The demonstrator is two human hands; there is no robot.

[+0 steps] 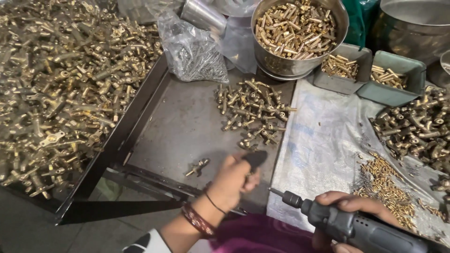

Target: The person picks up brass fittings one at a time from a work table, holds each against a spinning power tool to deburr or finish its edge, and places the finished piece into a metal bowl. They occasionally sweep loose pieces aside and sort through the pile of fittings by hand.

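We're early on, looks like: right hand (349, 206) wraps the grey power driver (356, 227), left hand (233, 180) has its fingers closed round a small dark piece, just beside one brass fitting (198, 166) on the table (183, 126). Big heaps (56, 84) untouched.

Light even, moderately bright, from above. Glints on brass parts (61, 89) and steel bowl (300, 33). Soft shadow under left hand (232, 180) on tabletop (187, 126). Slight motion blur on hands; edges mildly stretched.
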